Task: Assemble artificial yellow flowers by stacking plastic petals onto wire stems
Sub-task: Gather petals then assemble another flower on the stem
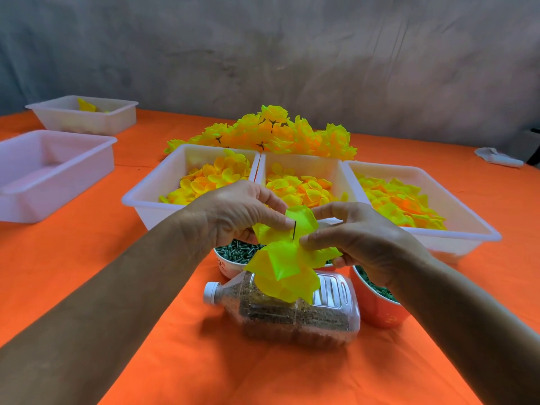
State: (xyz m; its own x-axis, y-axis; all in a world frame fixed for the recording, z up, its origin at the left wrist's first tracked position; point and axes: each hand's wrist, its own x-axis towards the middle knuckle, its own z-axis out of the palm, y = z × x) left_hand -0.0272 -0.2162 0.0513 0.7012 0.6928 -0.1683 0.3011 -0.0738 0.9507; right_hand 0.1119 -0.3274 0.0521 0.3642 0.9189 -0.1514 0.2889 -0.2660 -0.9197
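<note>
Above the table's middle, both hands hold a half-built yellow flower (285, 268). A thin dark wire stem (294, 230) pokes up through its stacked petals. My left hand (238, 213) pinches a yellow petal (301, 220) at the wire's top. My right hand (359, 236) pinches the petals and the wire from the right side. Three white trays of loose yellow petals stand behind: left tray (152, 197), middle tray (304, 165), right tray (467, 226). A heap of finished yellow flowers (271, 133) lies behind them.
A clear plastic bottle (292, 314) of brown grains lies on its side under the hands. Bowls of small green parts stand beside it, one white (230, 264), one orange (377, 305). An empty white tray (43, 171) and another tray (84, 115) sit far left on the orange cloth.
</note>
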